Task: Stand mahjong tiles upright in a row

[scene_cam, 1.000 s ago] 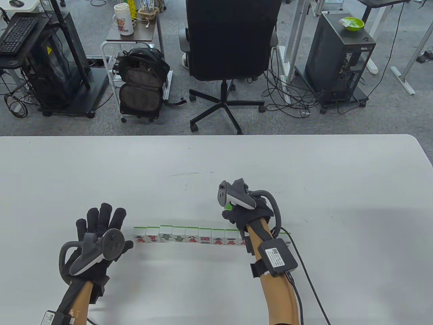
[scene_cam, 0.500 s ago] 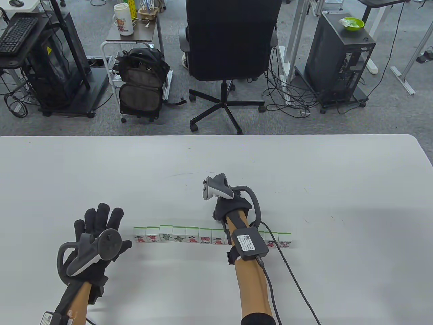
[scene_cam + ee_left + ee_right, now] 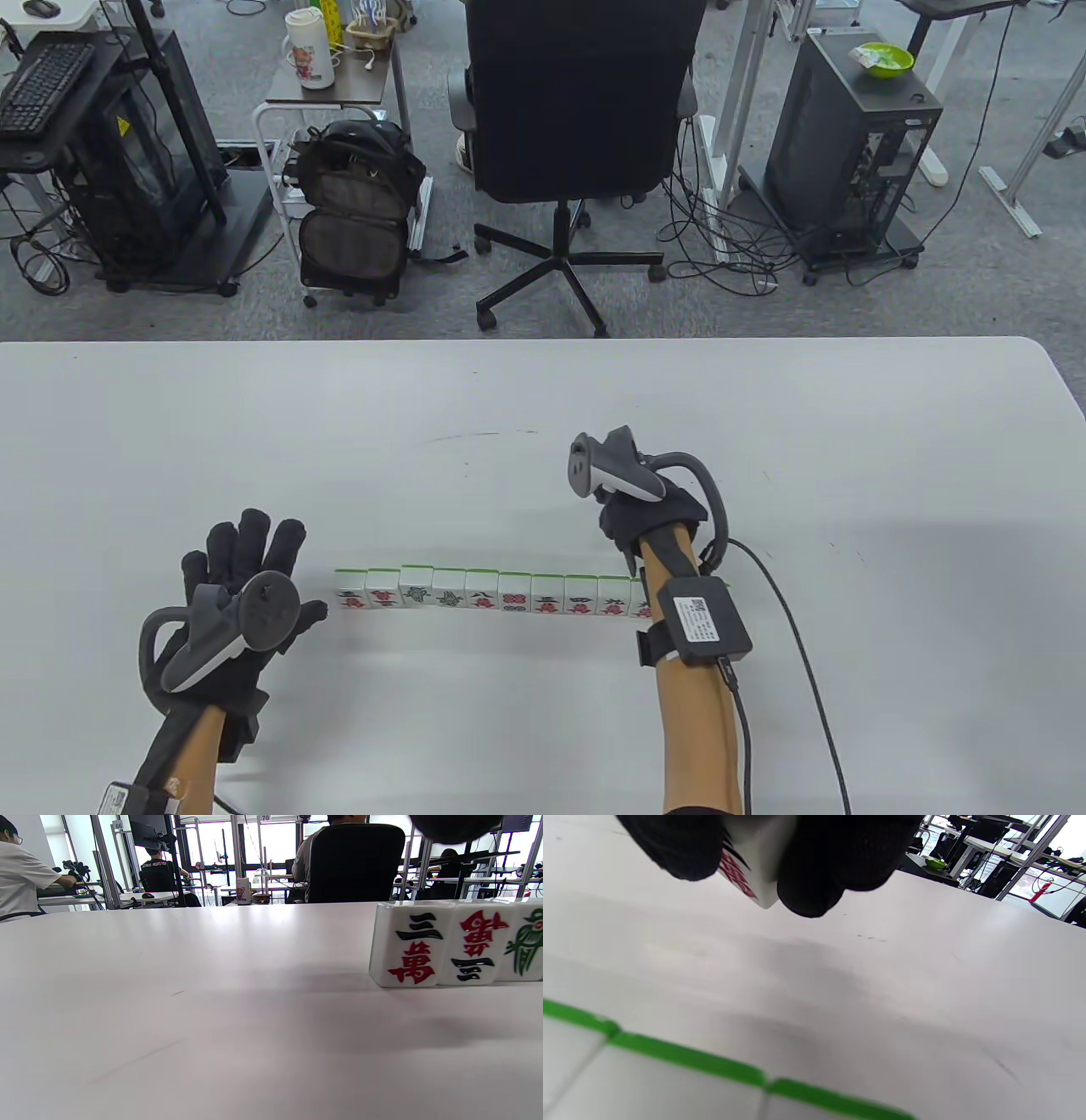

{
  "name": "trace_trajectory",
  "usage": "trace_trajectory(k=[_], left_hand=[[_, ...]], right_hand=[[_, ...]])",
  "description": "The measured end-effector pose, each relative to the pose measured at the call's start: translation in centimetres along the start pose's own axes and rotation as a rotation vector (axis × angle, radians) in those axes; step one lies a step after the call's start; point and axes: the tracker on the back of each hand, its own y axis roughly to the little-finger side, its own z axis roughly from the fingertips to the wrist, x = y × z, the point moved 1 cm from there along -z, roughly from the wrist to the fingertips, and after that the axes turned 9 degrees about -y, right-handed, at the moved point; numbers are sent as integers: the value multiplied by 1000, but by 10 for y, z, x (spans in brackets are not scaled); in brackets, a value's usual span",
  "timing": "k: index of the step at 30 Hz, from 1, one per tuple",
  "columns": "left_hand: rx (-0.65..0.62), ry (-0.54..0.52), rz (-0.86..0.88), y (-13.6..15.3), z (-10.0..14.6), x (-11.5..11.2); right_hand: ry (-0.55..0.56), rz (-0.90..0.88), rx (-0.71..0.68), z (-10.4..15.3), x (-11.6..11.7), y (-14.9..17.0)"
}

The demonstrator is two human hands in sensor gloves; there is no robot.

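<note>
A row of several upright mahjong tiles (image 3: 479, 591), white-faced with green backs, stands across the near middle of the white table (image 3: 543, 399). My right hand (image 3: 632, 548) is just behind the row's right part and pinches one tile (image 3: 753, 878), white with a red character, above the table. The row's green top edges (image 3: 687, 1058) show below it in the right wrist view. My forearm hides the row's right end. My left hand (image 3: 246, 552) is open with fingers spread, just left of the row's left end tile (image 3: 407, 944).
The table's far edge (image 3: 509, 341) faces a black office chair (image 3: 577, 93), a backpack (image 3: 356, 212) and equipment carts on the floor. A cable (image 3: 797, 645) trails from my right wrist over the table's near right.
My right hand swung left behind the row, then back right to behind its right part, still holding a tile. My left hand has barely moved.
</note>
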Motion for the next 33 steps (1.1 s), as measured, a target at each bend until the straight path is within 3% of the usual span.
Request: trace_trajectory(k=[7,12,19,33], left_hand=[[1,1,-3,0,0,0],[-1,2,-12,-1,0,0],[-1,8,-17,-3,-1,-1],[-1,12,-22,-4,-1,-2]], right_hand=[[-48,38,78,45,25,73],[-94,34,76,55,58,103],[-117,93,19,50,92,101],[-91,20,-38,41,101,95]])
